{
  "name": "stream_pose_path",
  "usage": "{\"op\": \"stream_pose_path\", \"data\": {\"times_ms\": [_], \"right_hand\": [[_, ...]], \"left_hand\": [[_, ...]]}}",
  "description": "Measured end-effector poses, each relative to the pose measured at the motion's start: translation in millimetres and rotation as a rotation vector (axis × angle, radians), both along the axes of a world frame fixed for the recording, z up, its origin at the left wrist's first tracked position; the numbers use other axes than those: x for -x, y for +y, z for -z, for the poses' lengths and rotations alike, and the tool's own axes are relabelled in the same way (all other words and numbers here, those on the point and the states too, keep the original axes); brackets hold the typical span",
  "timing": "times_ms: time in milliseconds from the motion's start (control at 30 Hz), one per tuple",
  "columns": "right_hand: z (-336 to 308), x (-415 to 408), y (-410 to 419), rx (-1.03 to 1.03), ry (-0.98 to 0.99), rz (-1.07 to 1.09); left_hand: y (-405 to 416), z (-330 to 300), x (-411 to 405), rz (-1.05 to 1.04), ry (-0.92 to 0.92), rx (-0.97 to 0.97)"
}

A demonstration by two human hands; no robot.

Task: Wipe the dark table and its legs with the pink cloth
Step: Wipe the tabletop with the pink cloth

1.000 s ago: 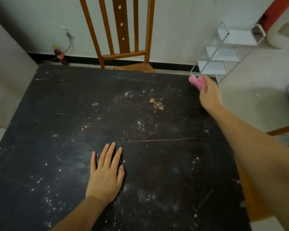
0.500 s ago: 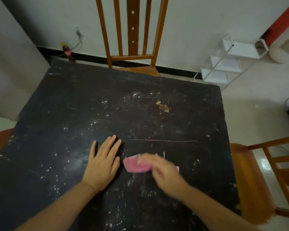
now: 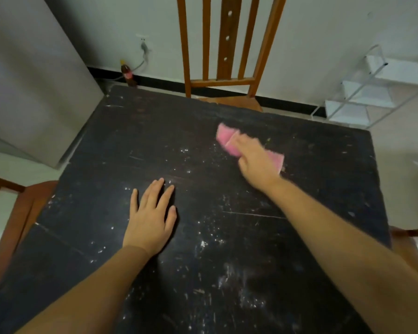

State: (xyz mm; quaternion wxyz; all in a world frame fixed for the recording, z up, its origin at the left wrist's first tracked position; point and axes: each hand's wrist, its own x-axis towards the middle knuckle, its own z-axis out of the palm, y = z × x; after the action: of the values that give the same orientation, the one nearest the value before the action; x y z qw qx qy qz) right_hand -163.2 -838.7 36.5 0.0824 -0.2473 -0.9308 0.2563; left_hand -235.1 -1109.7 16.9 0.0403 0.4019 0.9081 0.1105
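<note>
While the wiping is under way on the tabletop, the scene reads left to right as follows. Far left: a grey panel or cabinet side, and below it the edge of a wooden chair tucked beside the dark table. Against the wall, a small cola bottle stands on the floor near a socket with a plug.

Left hand lies flat on the tabletop, fingers straight and slightly spread, holding nothing; it looks to be bracing the body. White specks and scuffs cover the surface around it and toward the near edge.

Centre back: a tall slatted wooden chair pushed against the far edge of the table.

Right hand presses down on the pink cloth, on the far right part of the top. The cloth shows on both sides of the hand. Motion blur hides the fingers, so whether they curl round the cloth or lie flat on it cannot be told.

Far right: a white wire shelf rack on the floor.

Judgement: step in hand is the tabletop pass, far from finished given the specks left near the person. Next move calls for sweeping the cloth across the speckled near half, shifting the left hand clear. Legs are out of view and seemingly not yet wiped.
</note>
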Motion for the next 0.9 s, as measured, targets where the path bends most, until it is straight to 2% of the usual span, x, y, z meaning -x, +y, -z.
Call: {"op": "stream_pose_path", "data": {"times_ms": [167,233,300,333,400,433,533,600,733,900], "right_hand": [[12.0,-119.2,-115.6,0.045,-0.046,-0.401],[4.7,-155.6,-137.6,0.191,-0.048,-0.429],[-13.0,-152.0,-130.2,0.425,-0.028,-0.262],[-23.6,-136.6,-117.0,0.457,0.088,-0.131],[-37.7,-88.9,-71.5,0.362,0.298,0.121],[-42.8,-59.4,-42.0,0.299,0.322,0.192],[-32.7,23.7,37.5,0.187,0.239,0.226],[-13.2,59.1,53.7,0.094,0.085,0.258],[1.9,70.5,-12.3,-0.019,-0.01,-0.046],[10.7,-27.1,-107.9,0.005,-0.021,-0.388]], "left_hand": [[0.9,0.8,0.2,0.007,-0.013,-0.007],[-0.2,1.4,-0.4,0.007,-0.017,0.013],[0.0,1.1,-0.1,0.005,-0.01,0.022],[0.4,0.5,0.1,0.003,-0.011,0.026],[0.1,0.2,0.1,0.006,-0.014,0.038],[-0.1,0.5,0.0,0.008,-0.008,0.045],[0.7,1.0,0.7,0.01,0.018,0.069],[1.4,1.6,0.7,0.011,0.033,0.076],[0.0,2.1,0.9,0.007,0.001,0.012],[-0.9,-1.8,2.3,-0.013,-0.11,-0.172]]}}
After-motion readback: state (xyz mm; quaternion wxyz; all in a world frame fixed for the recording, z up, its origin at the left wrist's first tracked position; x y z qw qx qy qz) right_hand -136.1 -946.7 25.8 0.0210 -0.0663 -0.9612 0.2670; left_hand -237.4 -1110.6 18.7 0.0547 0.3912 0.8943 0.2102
